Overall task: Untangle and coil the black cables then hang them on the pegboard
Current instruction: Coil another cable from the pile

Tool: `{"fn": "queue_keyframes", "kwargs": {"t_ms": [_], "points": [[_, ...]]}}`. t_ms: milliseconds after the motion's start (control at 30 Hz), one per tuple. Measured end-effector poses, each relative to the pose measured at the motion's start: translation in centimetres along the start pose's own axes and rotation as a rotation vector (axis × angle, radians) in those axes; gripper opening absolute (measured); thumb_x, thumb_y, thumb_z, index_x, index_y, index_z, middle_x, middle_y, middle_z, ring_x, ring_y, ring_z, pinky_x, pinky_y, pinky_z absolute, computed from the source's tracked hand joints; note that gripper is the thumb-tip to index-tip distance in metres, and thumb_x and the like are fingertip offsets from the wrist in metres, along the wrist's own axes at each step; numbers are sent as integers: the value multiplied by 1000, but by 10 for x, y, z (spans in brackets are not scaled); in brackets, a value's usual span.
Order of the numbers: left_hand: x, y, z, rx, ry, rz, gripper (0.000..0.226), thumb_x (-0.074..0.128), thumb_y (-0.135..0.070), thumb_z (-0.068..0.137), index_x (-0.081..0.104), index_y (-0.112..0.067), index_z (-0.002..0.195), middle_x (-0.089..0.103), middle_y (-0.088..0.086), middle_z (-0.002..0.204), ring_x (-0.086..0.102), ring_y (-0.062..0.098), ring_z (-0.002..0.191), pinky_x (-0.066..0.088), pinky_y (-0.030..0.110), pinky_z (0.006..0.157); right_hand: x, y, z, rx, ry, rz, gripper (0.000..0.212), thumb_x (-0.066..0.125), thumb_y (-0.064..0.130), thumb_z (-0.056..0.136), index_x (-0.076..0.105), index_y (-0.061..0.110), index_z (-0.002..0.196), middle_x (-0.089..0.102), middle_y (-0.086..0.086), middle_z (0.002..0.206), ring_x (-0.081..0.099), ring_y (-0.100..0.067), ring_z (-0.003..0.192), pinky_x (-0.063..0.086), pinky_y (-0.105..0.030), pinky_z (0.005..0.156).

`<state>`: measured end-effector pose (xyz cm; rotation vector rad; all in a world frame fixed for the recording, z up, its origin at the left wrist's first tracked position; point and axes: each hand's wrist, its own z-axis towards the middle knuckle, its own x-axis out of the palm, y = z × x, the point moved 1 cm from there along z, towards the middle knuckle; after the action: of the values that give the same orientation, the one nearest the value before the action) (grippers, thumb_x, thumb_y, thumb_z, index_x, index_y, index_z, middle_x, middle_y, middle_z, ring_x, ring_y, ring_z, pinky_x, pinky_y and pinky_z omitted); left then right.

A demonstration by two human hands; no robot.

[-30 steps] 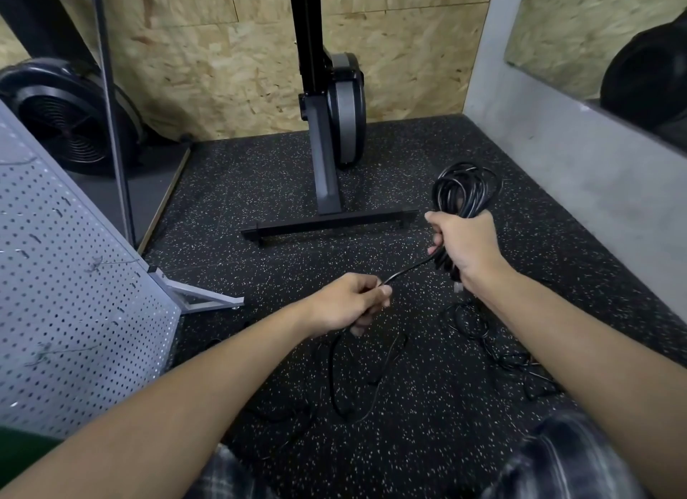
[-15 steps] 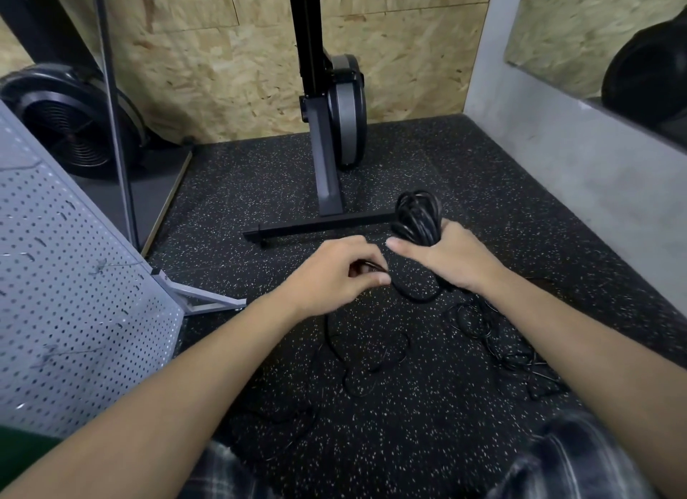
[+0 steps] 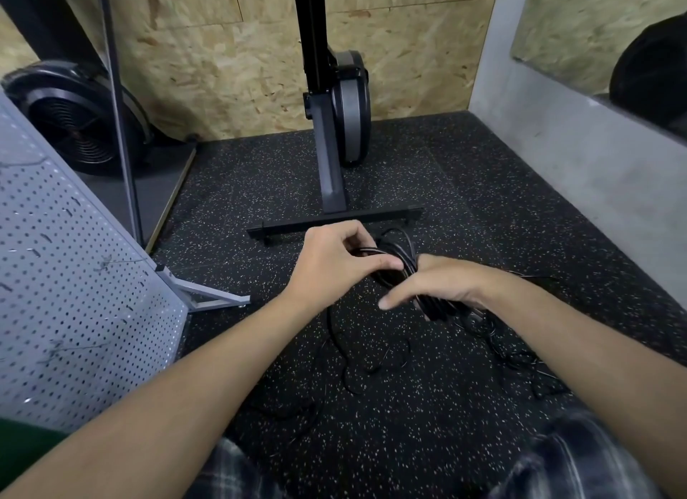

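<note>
Coiling step, about midway. Right hand (image 3: 446, 286) gripped the coil (image 3: 403, 247) of black cable. The bundle ran under the palm and stuck out above and below it. One digit pointed out straight; the others were hidden behind the bundle.

Left hand (image 3: 334, 262) was closed, pinching the loose strand (image 3: 336, 335) right at the coil, hands almost touching. Probably it was laying a fresh loop against the bundle so the right hand could clamp it.

Below the left hand the strand dropped to the speckled rubber floor (image 3: 483, 208) and lay in slack bends between the forearms. A second tangle of thin black cable (image 3: 516, 353) lay on the floor by the right forearm, not coiled.

White pegboard (image 3: 85, 312) leaned on its metal foot (image 3: 208, 297) at the left, well apart from the hands. It had a few hooks and no cable hung on it. Exercise machine stand (image 3: 334, 186) stood just beyond the hands.

Judgement: one coil partly built, more slack to gather, hanging not started. Risk: the slack could snag on the tangle when pulled in.
</note>
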<state>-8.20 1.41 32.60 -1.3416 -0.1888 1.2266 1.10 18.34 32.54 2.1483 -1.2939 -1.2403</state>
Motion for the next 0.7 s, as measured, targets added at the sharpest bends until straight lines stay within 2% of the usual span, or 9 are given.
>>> {"fn": "queue_keyframes", "kwargs": {"t_ms": [100,200,267,333,433,500,600,667,700], "points": [[2,1,1,21,25,12,48,97,-49,63,64,-17,78,69,-5,71,59,12,64,52,35,64,4,-2,-2,81,60,57,37,80,23,80,60,8,108,65,-9,91,62,-23,78,55,-37,72],[-2,10,5,-53,106,-17,55,93,-53,69,57,-21,96,65,-1,78,51,4,68,47,26,68,2,-5,-1,62,146,170,66,77,20,67,58,-3,126,69,-15,94,64,-28,78,55,-37,66],[-4,18,7,-126,150,-32,58,86,-63,72,52,-25,102,59,-5,78,49,5,67,46,27,67,-2,-5,-2,19,211,242,66,72,18,68,60,-10,127,69,-18,100,62,-30,84,55,-34,65],[-5,22,9,-197,171,-125,57,79,-68,76,53,-25,103,61,-5,80,51,8,63,47,31,61,-9,-5,-4,-28,253,355,60,69,14,70,62,-11,124,69,-17,101,61,-26,81,54,-32,63],[-9,33,11,-264,203,-246,45,71,-56,87,57,-15,98,59,2,80,53,11,57,47,28,56,-19,-7,-4,-89,275,590,62,61,7,71,56,-7,131,68,-11,95,60,-17,72,54,-27,57],[-9,45,9,-289,254,-288,33,69,-42,97,60,-10,94,59,5,78,56,17,61,50,32,64,-26,-9,-4,-142,264,759,65,58,6,71,53,-4,135,66,-9,93,58,-17,72,54,-27,57],[-4,57,3,-360,261,-354,23,62,-27,104,63,-7,93,70,6,80,66,20,73,55,36,77,-36,-11,-2,-231,158,988,58,57,6,69,55,2,127,64,-8,93,56,-17,72,52,-29,60],[-2,57,2,-381,208,-366,21,58,-22,107,65,-6,96,71,6,81,70,21,76,56,36,77,-36,-11,1,-251,41,1077,51,58,5,69,56,2,120,65,-9,94,57,-17,71,51,-31,62],[0,54,2,-376,180,-350,23,56,-22,108,67,-5,97,70,6,80,71,23,75,56,36,75,-33,-11,3,-244,-36,1086,40,57,4,72,58,2,112,64,-11,94,58,-17,70,52,-31,62]]}}
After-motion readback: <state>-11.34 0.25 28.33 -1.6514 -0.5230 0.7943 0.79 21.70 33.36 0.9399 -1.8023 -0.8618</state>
